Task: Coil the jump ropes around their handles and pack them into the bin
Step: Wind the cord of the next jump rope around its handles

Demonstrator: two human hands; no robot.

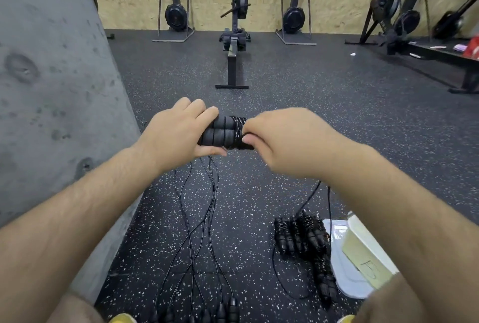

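1. Bright, even indoor light; faint shadows on the black speckled rubber floor (pixel 285 104).
2. Wide-angle distortion bends the grey concrete pillar (pixel 51 89).
3. The black exercise machines (pixel 404 16) at right smear; the right hand (pixel 280 141) looks slightly soft.

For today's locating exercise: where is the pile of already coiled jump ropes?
Head view, lower right: the coiled jump ropes lie on the speckled floor beside the pale bin, on its left.

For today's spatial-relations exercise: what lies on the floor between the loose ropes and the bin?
A pile of coiled ropes, close beside the bin; bare speckled floor separates it from the loose ropes. The head view shows this.
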